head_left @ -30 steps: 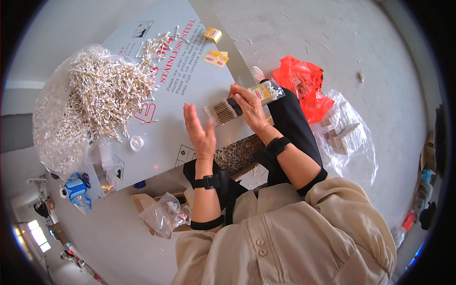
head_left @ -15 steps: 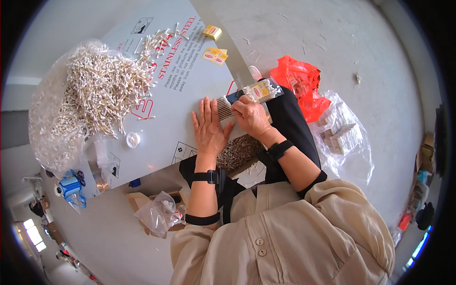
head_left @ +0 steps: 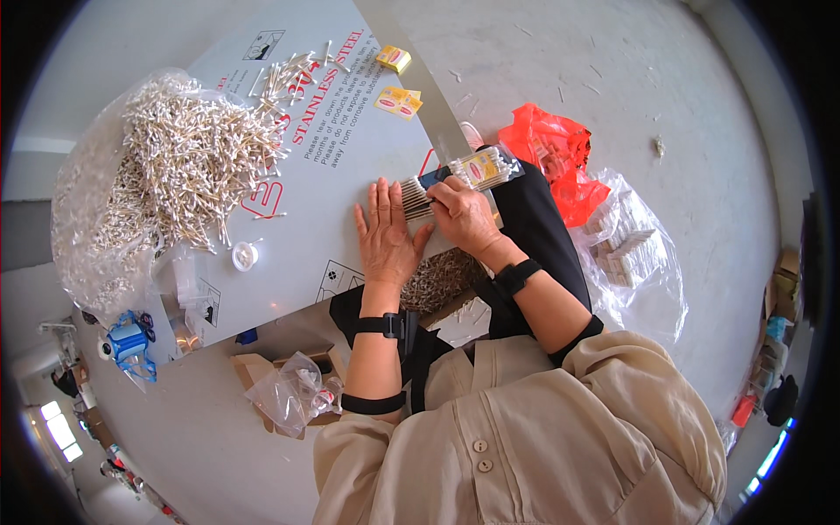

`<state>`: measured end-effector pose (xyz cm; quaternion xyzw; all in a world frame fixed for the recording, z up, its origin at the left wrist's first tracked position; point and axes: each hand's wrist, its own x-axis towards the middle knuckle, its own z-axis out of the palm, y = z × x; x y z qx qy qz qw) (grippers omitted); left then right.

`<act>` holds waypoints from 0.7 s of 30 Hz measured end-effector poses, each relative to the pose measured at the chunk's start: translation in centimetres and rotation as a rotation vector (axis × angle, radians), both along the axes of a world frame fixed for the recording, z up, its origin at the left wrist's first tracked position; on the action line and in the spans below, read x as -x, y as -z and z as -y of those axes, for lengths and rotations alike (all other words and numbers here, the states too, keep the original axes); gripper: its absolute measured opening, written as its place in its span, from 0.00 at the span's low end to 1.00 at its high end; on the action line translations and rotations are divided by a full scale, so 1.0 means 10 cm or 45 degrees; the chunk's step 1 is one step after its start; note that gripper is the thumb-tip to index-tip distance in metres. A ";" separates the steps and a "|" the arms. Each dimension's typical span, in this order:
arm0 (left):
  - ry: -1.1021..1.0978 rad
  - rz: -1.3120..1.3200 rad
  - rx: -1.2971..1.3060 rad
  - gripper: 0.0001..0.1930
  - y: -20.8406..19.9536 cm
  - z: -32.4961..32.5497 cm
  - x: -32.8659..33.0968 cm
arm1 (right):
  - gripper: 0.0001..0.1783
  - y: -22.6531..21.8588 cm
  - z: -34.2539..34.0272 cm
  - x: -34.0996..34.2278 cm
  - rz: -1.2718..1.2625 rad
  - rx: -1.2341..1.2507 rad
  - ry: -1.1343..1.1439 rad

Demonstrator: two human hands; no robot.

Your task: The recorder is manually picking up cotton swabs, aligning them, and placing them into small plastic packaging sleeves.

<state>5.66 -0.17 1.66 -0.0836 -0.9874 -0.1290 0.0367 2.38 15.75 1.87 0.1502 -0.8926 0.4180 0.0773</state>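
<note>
My left hand [head_left: 386,234] lies flat on the metal-topped table, fingers stretched out, its index finger along the side of a row of cotton swabs [head_left: 414,196]. My right hand [head_left: 465,219] is curled at the row's other side, fingertips pressed together beside a dark strip [head_left: 430,178]. What those fingers pinch is hidden. Just beyond the right hand, a clear packet of cotton swabs [head_left: 481,168] with a yellow label sits at the table's right edge. A large heap of loose cotton swabs [head_left: 188,157] spills from a clear bag on the left.
Yellow cards [head_left: 399,101] and a small yellow box [head_left: 394,59] lie at the far edge. A round clear tub [head_left: 245,256] stands near the heap. Below the table edge is a box of swabs [head_left: 442,280]. A red bag [head_left: 547,149] and a clear bag of packs [head_left: 626,249] lie right.
</note>
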 end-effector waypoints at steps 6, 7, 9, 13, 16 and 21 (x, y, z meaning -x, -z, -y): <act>-0.003 0.005 0.011 0.44 0.00 0.00 0.00 | 0.05 0.00 0.01 0.00 0.003 -0.038 -0.001; -0.001 0.000 0.014 0.44 0.00 0.00 0.00 | 0.05 0.00 0.01 0.00 0.003 -0.038 -0.001; -0.001 -0.004 0.016 0.44 0.00 0.00 0.00 | 0.06 0.01 0.00 0.00 -0.013 -0.031 -0.002; -0.004 -0.001 0.008 0.44 0.01 0.00 0.00 | 0.06 0.03 0.00 0.00 -0.018 -0.021 -0.003; -0.008 0.003 0.009 0.44 0.00 0.00 0.00 | 0.06 0.05 0.00 -0.01 -0.035 -0.033 -0.002; -0.011 0.001 0.001 0.44 0.00 -0.01 0.00 | 0.04 0.07 0.00 -0.03 -0.109 -0.002 0.001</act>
